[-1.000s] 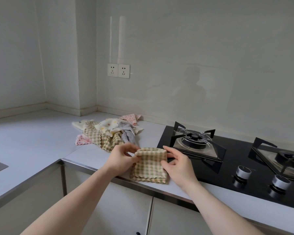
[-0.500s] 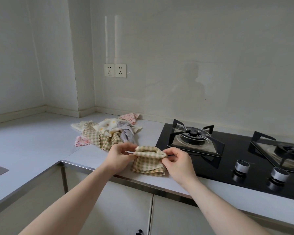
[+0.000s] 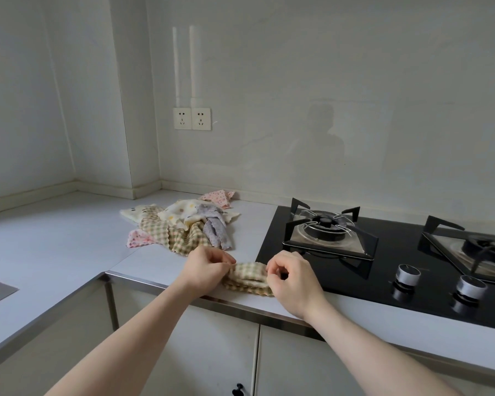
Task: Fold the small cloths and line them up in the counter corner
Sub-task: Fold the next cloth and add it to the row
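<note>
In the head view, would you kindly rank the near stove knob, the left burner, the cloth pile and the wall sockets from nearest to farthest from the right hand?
From the right hand:
1. Left burner, just behind it.
2. Near stove knob, to its right.
3. Cloth pile, behind it to the left.
4. Wall sockets, up on the wall.

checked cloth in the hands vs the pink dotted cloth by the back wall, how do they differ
The green-and-cream checked cloth is folded into a narrow band; the pink dotted cloth lies loose and crumpled. The checked cloth sits at the counter's front edge beside the black glass hob; the pink one lies far back, against the wall. The left hand and right hand pinch the checked cloth's ends; nothing touches the pink one. Both are small cloths with wavy edges.
</note>
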